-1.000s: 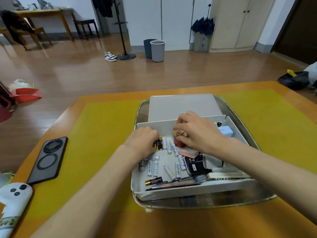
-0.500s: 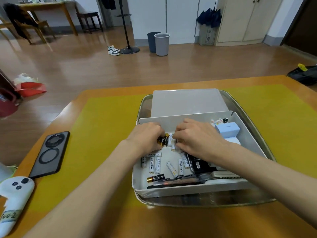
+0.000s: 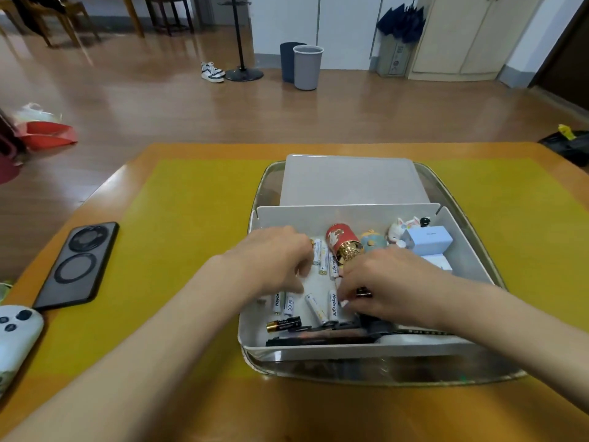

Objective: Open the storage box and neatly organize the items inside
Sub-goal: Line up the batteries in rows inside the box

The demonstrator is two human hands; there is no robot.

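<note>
**Both hands sorting loose batteries inside the open storage box**

Nearest the camera, the storage box (image 3: 366,348) is sitting lid-off inside a clear tray (image 3: 497,275) on the yellow-matted surface (image 3: 197,250). Along its front wall, a black-and-gold battery (image 3: 284,324) and some dark pen-like items (image 3: 318,339) are lying flat. Just behind them, white batteries (image 3: 332,306) are lying scattered at mixed angles.

The right hand (image 3: 389,282) is reaching down over the right-centre, fingers curled, pinching something small and dark; what exactly, can't tell. The left hand (image 3: 275,260) is hovering over the left half, fingers loosely curled down toward the batteries; whether it is holding one is hidden.

Further back, a red tin with gold lid (image 3: 342,245) is lying tilted just beside more white batteries, then small figurines (image 3: 403,229) and a pale blue box (image 3: 428,239) in the far right corner. The lid (image 3: 350,180) is resting flat behind the box.

Risks: batteries are round and will probably roll out of line if nudged by a knuckle; the tilted tin could roll onto them; crowded hands may bump each other.

Left of the tray, a phone (image 3: 78,263) and a white controller (image 3: 16,330) are lying well apart from the work.
</note>
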